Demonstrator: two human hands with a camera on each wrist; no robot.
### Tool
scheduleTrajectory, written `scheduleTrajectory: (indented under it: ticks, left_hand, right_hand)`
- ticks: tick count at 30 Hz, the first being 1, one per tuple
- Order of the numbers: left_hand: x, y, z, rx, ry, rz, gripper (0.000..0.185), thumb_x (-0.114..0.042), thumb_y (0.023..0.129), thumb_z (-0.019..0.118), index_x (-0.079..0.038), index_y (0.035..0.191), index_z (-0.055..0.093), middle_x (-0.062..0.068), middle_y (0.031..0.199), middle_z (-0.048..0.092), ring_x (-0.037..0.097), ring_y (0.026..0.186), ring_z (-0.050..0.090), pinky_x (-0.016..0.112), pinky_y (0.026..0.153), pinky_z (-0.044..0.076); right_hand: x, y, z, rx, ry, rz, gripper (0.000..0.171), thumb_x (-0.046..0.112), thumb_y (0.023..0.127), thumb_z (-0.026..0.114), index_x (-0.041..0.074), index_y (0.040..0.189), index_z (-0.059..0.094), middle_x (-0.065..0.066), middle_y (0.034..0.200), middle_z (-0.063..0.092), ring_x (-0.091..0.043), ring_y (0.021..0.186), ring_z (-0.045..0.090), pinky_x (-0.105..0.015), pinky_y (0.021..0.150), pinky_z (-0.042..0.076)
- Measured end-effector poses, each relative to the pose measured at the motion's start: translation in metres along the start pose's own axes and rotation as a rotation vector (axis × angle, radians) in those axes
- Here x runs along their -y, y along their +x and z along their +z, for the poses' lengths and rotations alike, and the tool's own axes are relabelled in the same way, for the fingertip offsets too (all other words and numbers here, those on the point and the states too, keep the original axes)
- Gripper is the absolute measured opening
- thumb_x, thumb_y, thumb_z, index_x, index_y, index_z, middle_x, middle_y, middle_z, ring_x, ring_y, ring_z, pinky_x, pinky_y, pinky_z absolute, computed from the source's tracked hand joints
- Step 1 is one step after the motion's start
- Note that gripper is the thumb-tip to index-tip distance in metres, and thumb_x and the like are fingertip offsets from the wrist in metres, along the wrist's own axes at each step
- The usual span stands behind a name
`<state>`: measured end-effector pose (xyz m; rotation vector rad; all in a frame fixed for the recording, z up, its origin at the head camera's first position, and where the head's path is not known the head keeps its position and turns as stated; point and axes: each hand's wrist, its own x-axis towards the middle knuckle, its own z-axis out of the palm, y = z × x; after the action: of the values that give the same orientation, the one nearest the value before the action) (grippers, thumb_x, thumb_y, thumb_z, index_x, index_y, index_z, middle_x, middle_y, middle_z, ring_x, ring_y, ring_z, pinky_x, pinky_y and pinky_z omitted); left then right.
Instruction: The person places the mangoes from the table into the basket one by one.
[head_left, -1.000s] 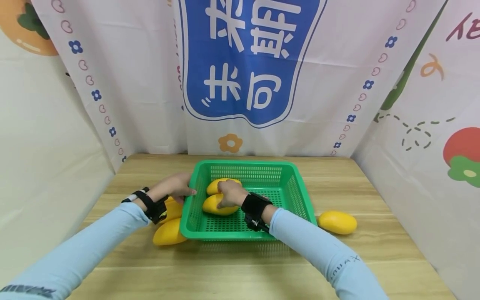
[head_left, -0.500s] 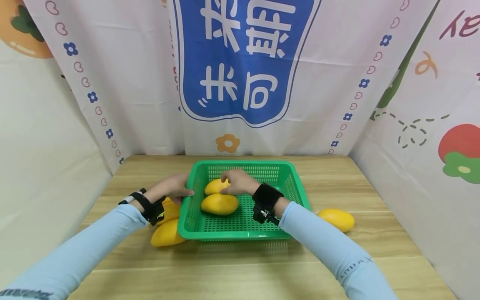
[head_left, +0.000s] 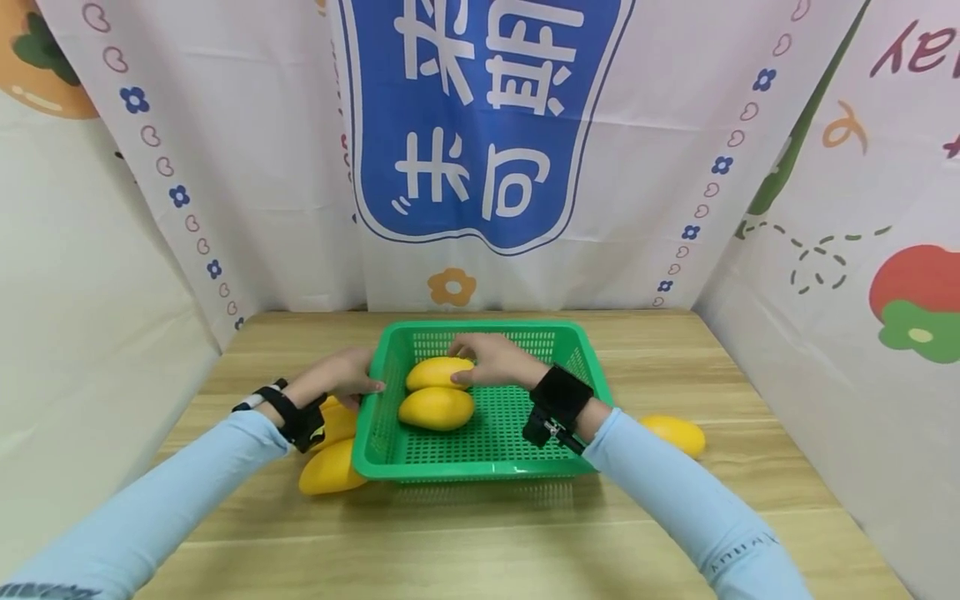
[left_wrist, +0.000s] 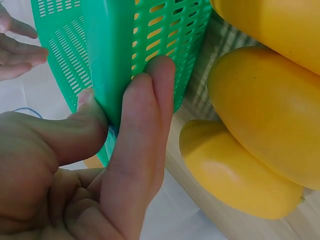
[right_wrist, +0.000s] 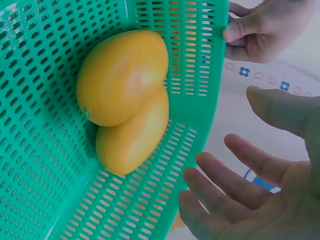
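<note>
Backing the wooden table (head_left: 675, 517), printed curtains (head_left: 247, 150); left hand (head_left: 341, 379) pinches green basket (head_left: 491, 462), right hand (head_left: 491, 360) spread.

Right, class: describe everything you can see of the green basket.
The green basket is a shallow rectangular tray, plastic by its look, its floor and sloping walls pierced with slots. It sits flat on the wooden table. Two yellow mangoes lie side by side inside, touching. The left hand pinches its left rim; the right hand hovers open over the mangoes.
</note>
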<state>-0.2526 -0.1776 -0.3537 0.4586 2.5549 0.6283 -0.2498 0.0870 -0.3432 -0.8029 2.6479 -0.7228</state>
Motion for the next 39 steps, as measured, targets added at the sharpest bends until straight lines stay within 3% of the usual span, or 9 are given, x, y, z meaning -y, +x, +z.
scheduleTrajectory:
  ticks: [10,17,25,39]
  left_hand:
    - [-0.001,0.000,0.002,0.006,-0.012,-0.022,0.015,-0.010,0.101,0.058,0.003,0.106,0.054,0.011,0.083,0.062,0.017,0.066,0.063,0.028,0.060,0.061]
    - [-0.002,0.000,0.003,0.007,-0.022,-0.040,0.017,-0.010,0.101,0.058,0.004,0.110,0.054,0.012,0.085,0.061,0.017,0.068,0.063,0.028,0.061,0.061]
    - [0.000,0.002,0.002,0.006,-0.020,-0.043,0.018,-0.011,0.101,0.058,0.004,0.109,0.054,0.012,0.086,0.062,0.017,0.068,0.064,0.028,0.060,0.061]
    - [0.003,0.003,0.000,0.006,0.003,-0.038,0.015,-0.013,0.101,0.058,0.001,0.098,0.057,0.008,0.078,0.060,0.015,0.064,0.062,0.026,0.059,0.061]
  right_hand:
    - [-0.010,-0.029,-0.030,-0.037,0.066,0.006,0.056,0.030,0.095,0.068,0.016,0.145,0.047,-0.008,0.149,0.052,-0.026,0.138,0.049,-0.049,0.112,0.045]
    - [-0.020,-0.062,-0.057,-0.124,0.099,-0.049,0.062,0.025,0.095,0.067,0.008,0.148,0.041,-0.017,0.150,0.049,-0.035,0.139,0.046,-0.056,0.115,0.039]
    - [-0.048,-0.098,-0.090,-0.169,0.165,0.020,0.064,0.025,0.098,0.064,0.008,0.152,0.034,-0.021,0.154,0.041,-0.039,0.144,0.038,-0.061,0.118,0.032]
    - [-0.090,-0.137,-0.096,-0.169,0.169,0.108,0.063,0.030,0.100,0.061,0.006,0.152,0.034,-0.025,0.154,0.040,-0.045,0.143,0.036,-0.064,0.115,0.034]
